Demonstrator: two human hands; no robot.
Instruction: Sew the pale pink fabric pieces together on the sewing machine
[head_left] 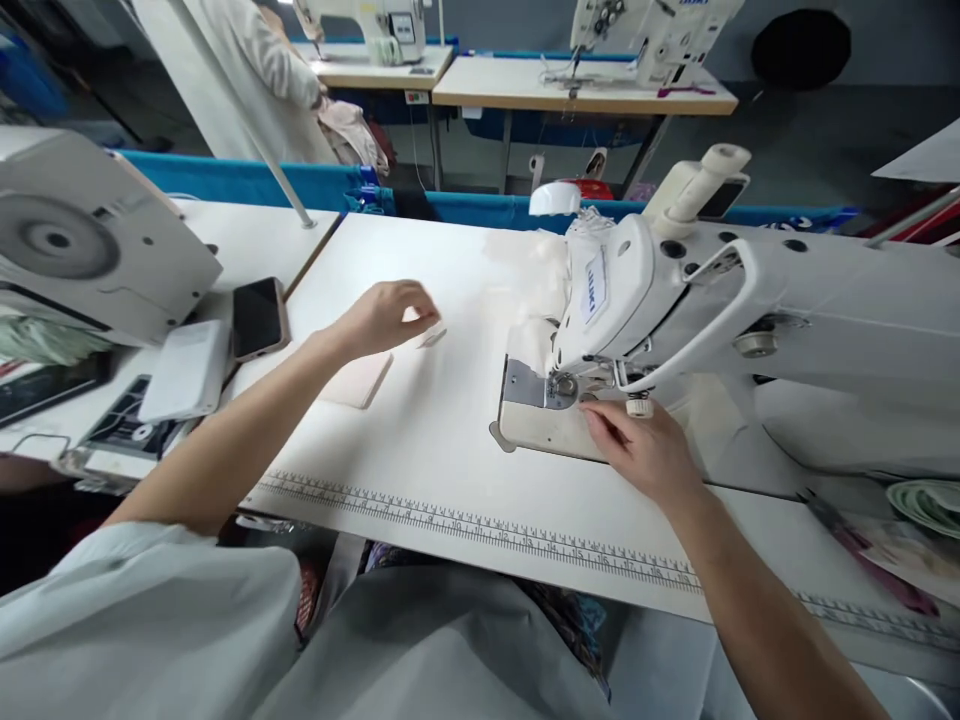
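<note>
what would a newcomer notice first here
The white sewing machine on the right stands out first, with the person's right grip near its metal plate. Next comes the left grip over the white tabletop, near a flat pale pink piece. A printed ruler runs along the near edge.

"JUKI" stands in blue letters on the pale rectangular label [595,284] of the white metal sewing machine [626,300], just beyond the right hand [643,450]. Nearer the person than the left hand [394,315], a black printed ruler scale [480,528] on the white tabletop [435,440] shows 10, 12, 13, 14 and 15. Well beyond the right hand, blue lettering on another white sewing machine [667,45] is cut off.
</note>
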